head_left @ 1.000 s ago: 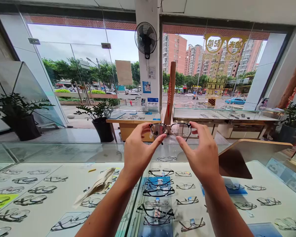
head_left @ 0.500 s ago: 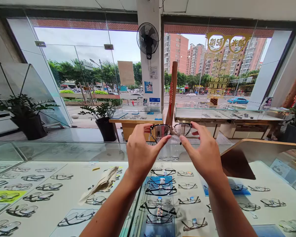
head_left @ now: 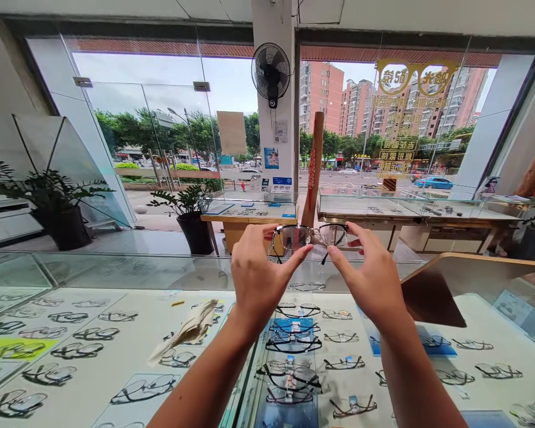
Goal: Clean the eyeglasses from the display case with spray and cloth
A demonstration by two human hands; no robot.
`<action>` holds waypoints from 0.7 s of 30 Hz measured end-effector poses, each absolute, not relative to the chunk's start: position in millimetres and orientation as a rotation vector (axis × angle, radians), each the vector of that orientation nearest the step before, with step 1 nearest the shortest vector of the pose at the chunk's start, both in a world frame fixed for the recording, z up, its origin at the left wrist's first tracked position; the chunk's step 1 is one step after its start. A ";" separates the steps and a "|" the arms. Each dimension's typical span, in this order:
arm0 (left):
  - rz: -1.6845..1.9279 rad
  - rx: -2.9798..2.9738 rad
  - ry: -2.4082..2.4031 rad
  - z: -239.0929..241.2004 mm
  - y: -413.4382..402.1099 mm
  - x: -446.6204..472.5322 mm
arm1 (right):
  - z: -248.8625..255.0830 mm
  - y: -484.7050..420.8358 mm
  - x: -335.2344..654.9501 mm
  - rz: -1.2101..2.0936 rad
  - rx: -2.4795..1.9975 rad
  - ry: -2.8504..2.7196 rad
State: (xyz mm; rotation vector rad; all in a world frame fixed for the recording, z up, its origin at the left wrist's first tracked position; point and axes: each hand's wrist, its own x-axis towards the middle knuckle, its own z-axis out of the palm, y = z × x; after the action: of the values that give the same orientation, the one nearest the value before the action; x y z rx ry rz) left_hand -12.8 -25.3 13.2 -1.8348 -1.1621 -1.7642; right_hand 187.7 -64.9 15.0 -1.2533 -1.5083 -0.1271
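I hold a pair of dark-framed glasses [head_left: 310,236] up in front of me with both hands, above a glass display counter [head_left: 116,270]. My left hand [head_left: 261,276] pinches the left lens rim between thumb and fingers. My right hand [head_left: 371,279] pinches the right rim the same way. The temples are folded behind the lenses. A crumpled beige cloth [head_left: 189,330] lies on the counter glass to the left of my left forearm.
Under the counter glass lie several rows of glasses on white and blue trays [head_left: 294,342]. A brown mirror stand [head_left: 432,291] sits on the counter at right. Beyond are potted plants [head_left: 191,217], more showcases [head_left: 410,211], a pillar with a fan [head_left: 271,71] and shop windows.
My hands and the glasses have stayed almost still. The view has shifted slightly, so everything sits a little further right in the picture.
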 end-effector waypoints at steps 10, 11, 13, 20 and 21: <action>-1.854 -1.992 -1.255 17.4 -21.7 -16.5 | 16.8 -66.7 186.4 -0.181 -1.211 -1.453; -1.861 -2.004 -1.257 17.9 -21.5 -16.9 | 17.0 -66.9 186.3 -0.183 -1.207 -1.450; -1.870 -2.019 -1.248 18.3 -21.0 -17.3 | 17.3 -67.2 186.1 -0.188 -1.202 -1.447; -1.858 -1.970 -1.219 16.8 -20.1 -17.4 | 17.7 -67.4 185.9 -0.199 -1.227 -1.456; -1.855 -1.960 -1.218 16.7 -20.4 -17.3 | 17.7 -67.2 186.1 -0.197 -1.231 -1.459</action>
State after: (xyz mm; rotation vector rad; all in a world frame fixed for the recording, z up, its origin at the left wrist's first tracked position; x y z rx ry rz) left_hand -17.3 -20.4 16.7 -1.9603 -1.2177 -1.8547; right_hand 186.1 -67.2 17.7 -1.2312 -1.4591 -0.1966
